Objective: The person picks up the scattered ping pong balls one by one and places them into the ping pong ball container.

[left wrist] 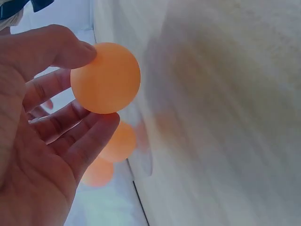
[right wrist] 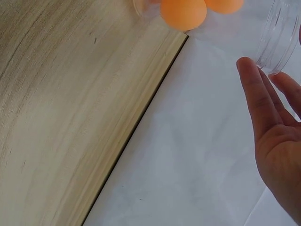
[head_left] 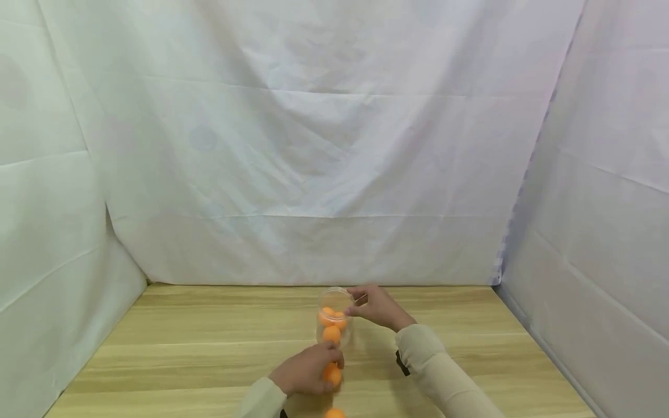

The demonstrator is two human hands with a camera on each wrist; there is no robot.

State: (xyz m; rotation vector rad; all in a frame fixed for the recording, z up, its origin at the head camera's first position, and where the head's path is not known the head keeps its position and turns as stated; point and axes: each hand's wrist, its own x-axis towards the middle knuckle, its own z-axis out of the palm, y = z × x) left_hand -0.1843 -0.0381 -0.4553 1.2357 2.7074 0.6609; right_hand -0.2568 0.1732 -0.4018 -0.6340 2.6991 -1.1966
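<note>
Orange ball [left wrist: 105, 77] pinched by left hand [head_left: 305, 371], thumb on top and fingertips [left wrist: 101, 125] under it, fingers curled round it; in head view it sits low centre over the wooden table [head_left: 183, 348], just in front of the clear jar [head_left: 334, 316]. Jar holds more orange balls [head_left: 330, 319], count unclear through plastic. Another ball [head_left: 334, 413] at bottom edge, cut off by frame. Right hand [head_left: 377, 307] holds the jar at its rim, fingers bent round the side; right wrist view shows fingers fairly straight against the jar wall, jar mostly cropped. Left wrist view blurred behind the ball. White cloth backdrop [head_left: 324, 145] behind. No labels or writing readable
</note>
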